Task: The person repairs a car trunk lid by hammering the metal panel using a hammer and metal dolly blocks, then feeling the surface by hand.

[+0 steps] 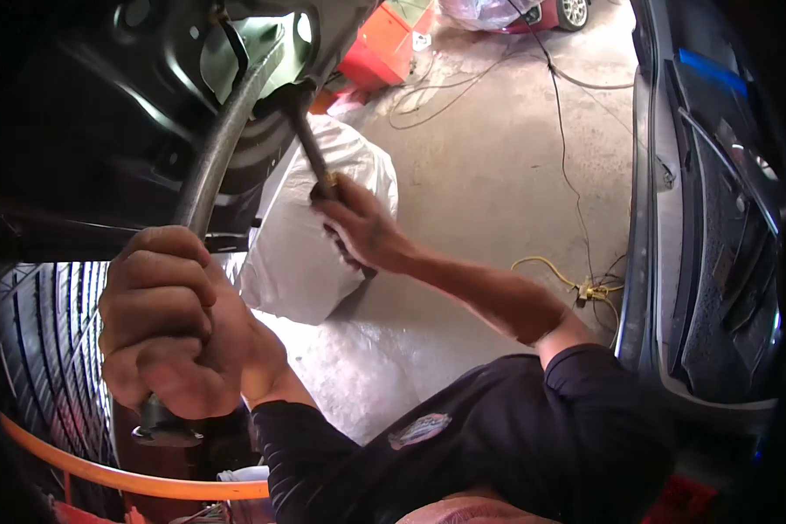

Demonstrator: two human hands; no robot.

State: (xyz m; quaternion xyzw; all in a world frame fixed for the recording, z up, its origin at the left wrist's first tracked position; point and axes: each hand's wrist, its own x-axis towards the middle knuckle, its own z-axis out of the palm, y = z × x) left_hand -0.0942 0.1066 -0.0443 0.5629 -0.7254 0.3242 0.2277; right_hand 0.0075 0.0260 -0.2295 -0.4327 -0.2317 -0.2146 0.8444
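My left hand (170,323) is wrapped in a fist around a long metal bar (214,166). The bar's lower end sticks out below the fist, and its upper part reaches into an opening (253,57) in a dark car body panel (87,113). My right hand (362,223) grips the handle of a hammer (310,144). The dark hammer head lies beside the bar at the opening's lower edge; whether it touches bar or panel I cannot tell. The bar's far tip is hard to make out.
White plastic sheeting (332,157) covers something beyond my right hand. A car door (725,236) stands at the right. Cables and a yellow cord (546,264) lie on the concrete floor (489,166). An orange curved rail (140,480) runs at lower left. A red box (380,48) stands farther off.
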